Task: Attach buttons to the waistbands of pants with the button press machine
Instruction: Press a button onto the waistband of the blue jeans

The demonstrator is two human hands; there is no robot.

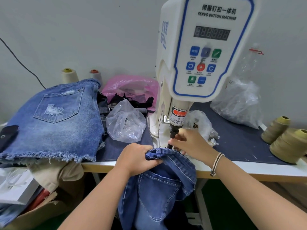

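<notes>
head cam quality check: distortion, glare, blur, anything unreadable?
Head view: wide-angle bowing bends the machine column and table edge; flat, soft light, faint shadows; display digits unreadable; button labels smeared; right hand hides the press point; left hand and pants sharp.

Machine head (211, 47) front panel reads "SERVO BUTTON MACHINE" under a line of Chinese chars. Display (211, 35) below shows unlit digit segments, no number legible. Btn captions too small to read. Warning sticker (177, 119) on press shaft: "TAKE CARE OF YOUR FINGER", partly cut off.
</notes>
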